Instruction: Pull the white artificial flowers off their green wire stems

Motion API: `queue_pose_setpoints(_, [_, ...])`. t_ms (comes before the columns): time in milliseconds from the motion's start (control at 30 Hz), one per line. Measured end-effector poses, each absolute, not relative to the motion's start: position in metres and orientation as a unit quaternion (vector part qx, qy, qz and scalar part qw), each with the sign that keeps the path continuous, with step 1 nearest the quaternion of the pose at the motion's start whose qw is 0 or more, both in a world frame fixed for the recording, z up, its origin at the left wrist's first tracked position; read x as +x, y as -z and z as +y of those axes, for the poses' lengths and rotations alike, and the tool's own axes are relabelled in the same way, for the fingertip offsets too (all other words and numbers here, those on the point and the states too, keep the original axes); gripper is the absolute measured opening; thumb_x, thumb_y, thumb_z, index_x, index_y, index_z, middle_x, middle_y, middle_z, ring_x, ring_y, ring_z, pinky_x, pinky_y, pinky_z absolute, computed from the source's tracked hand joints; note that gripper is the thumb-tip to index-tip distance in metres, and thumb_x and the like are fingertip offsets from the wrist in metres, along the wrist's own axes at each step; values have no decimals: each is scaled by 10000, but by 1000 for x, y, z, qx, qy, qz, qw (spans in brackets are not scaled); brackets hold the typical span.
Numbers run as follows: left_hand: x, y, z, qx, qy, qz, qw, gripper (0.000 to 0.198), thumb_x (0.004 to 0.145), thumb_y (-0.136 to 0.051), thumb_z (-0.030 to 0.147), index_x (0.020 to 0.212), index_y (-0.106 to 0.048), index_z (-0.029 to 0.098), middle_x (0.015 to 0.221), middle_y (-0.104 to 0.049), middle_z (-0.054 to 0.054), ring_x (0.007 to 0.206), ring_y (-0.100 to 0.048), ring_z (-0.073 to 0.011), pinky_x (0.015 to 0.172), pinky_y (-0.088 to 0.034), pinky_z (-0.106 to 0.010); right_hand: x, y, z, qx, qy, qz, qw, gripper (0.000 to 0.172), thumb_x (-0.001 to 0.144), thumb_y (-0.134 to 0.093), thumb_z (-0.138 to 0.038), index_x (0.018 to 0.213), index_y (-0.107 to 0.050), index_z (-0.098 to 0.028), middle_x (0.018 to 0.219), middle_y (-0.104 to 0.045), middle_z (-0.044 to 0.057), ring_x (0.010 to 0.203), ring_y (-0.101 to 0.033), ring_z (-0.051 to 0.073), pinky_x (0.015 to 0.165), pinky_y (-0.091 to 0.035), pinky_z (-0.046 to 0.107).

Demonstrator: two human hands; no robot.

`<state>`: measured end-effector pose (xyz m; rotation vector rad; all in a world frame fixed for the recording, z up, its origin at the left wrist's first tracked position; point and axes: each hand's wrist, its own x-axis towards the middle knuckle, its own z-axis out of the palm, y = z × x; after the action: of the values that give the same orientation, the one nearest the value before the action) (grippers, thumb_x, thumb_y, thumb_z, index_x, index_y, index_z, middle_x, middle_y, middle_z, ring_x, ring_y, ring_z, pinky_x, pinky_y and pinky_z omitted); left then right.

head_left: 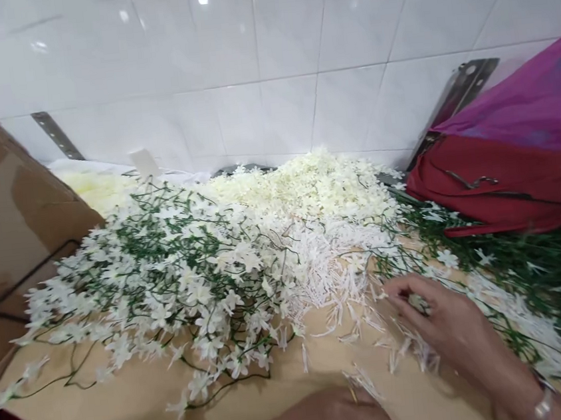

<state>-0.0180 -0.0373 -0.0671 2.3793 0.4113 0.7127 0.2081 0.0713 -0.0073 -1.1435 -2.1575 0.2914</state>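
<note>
While R hand (434, 314) has thumb + index tog. on a small white bit (382, 295), pale blooms (419, 303) in its curled fingers, L hand (349, 413) is low ctr, fingers curled; can't tell if clamped on nearby white strips (363, 384). Flowers (201, 272) w/ green stems piled fwd-L of both, on brown tabletop (130, 403).

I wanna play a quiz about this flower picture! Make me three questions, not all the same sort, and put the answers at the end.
1. Pick one. The stems among the white flowers are: a) red, b) green, c) blue.
2. True or false: the cardboard box is at the left edge of the picture.
3. Which hand has a silver band around its wrist?

Key: 1. b. 2. True. 3. The right hand.
</note>
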Motion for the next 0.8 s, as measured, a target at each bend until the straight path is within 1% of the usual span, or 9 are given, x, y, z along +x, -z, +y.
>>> queue_pose_setpoints(67, [-16, 50, -25, 900, -270, 173, 295, 140, 1054, -520, 246, 999, -635, 188, 1062, -815, -73, 1010, -763, -172, 1053, -502, -258, 210, 3, 87, -457, -107, -812, 346, 99, 969, -555, -255, 902, -627, -248, 933, -741, 51, 863, -702, 247, 789, -521, 360])
queue_pose_setpoints(133, [-15, 34, -14, 894, -285, 217, 268, 73, 1001, -580, 204, 986, -652, 205, 1106, -809, -52, 1070, -741, -199, 1098, -468, -332, 211, -2, 105, -453, -78, -812, 360, 76, 950, -568, -236, 880, -599, -240, 1043, -748, 87, 1016, -688, 285, 915, -504, 409])
queue_pose_setpoints(167, [-16, 28, -10, 881, -302, 242, 271, 68, 983, -595, 185, 1000, -661, 197, 1138, -801, -64, 1099, -729, -208, 1096, -469, -341, 210, -4, 114, -452, -61, -814, 359, 76, 951, -561, -219, 884, -592, -238, 1065, -751, 95, 1043, -674, 294, 943, -492, 423])
queue_pose_setpoints(267, [-17, 22, -3, 858, -309, 286, 294, 110, 976, -589, 156, 1038, -678, 175, 1204, -776, -96, 1182, -684, -224, 1078, -491, -346, 202, -9, 138, -441, -36, -848, 291, 98, 947, -549, -151, 911, -596, -229, 1053, -754, 101, 1047, -638, 295, 913, -479, 404])
queue_pose_setpoints(400, [-17, 26, -3, 841, -316, 293, 328, 141, 997, -571, 159, 1085, -681, 156, 1187, -769, -115, 1185, -682, -233, 1065, -518, -369, 187, -10, 156, -416, 24, -892, 177, 169, 955, -533, -94, 857, -599, -214, 873, -715, 90, 915, -579, 285, 844, -430, 384])
queue_pose_setpoints(467, [-18, 27, -4, 824, -332, 302, 346, 174, 987, -575, 150, 1134, -668, 151, 1223, -756, -123, 1189, -686, -232, 1042, -538, -367, 180, -9, 158, -385, 81, -908, 141, 187, 977, -517, -93, 864, -611, -208, 908, -713, 103, 919, -556, 287, 833, -397, 387])
queue_pose_setpoints(567, [-22, 25, -3, 798, -351, 321, 371, 227, 993, -562, 140, 1206, -636, 165, 1263, -737, -112, 1209, -677, -214, 1046, -539, -357, 174, -6, 155, -338, 136, -923, 126, 176, 997, -511, -99, 924, -632, -203, 1013, -721, 117, 974, -547, 286, 841, -365, 383])
queue_pose_setpoints(700, [-25, 25, -3, 767, -383, 348, 380, 241, 1015, -558, 165, 1249, -608, 196, 1270, -731, -87, 1219, -666, -204, 1067, -524, -368, 172, -2, 156, -367, 110, -913, 139, 198, 974, -500, -72, 894, -623, -205, 879, -708, 92, 882, -567, 266, 801, -360, 362])
queue_pose_setpoints(800, [-26, 26, -2, 735, -426, 376, 370, 222, 1020, -558, 184, 1232, -618, 213, 1196, -743, -72, 1109, -699, -196, 969, -562, -357, 173, -5, 157, -403, 68, -896, 174, 196, 948, -497, -83, 837, -594, -212, 818, -692, 81, 833, -587, 259, 779, -385, 348])
